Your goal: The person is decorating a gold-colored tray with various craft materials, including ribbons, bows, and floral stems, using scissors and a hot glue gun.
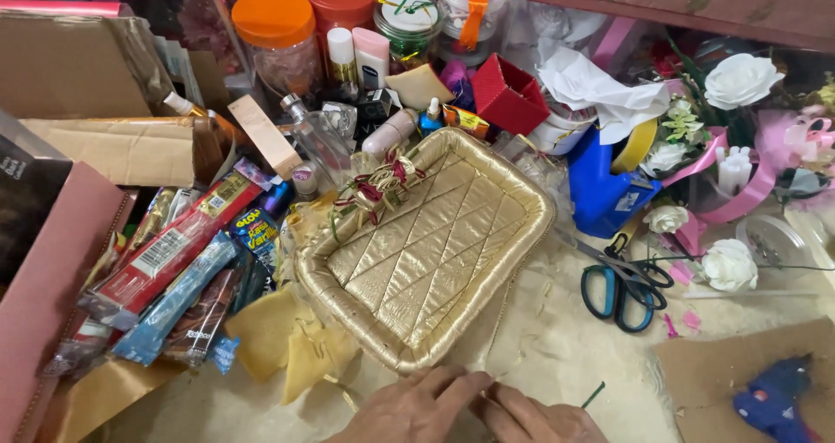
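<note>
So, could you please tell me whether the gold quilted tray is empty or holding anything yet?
Empty. The gold quilted tray shows bare padded lining across its whole inside; only a red-and-gold ribbon bow sits on its far corner rim.

Gold quilted tray (435,243), empty, tilted, ribbon-bowed

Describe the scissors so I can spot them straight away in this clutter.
Start at the big gold quilted tray in the middle. Look just past its right edge, below the blue bag: the scissors lie flat on the pale cloth. Their blue and black loop handles set them apart from the white fabric roses beside them.
</note>
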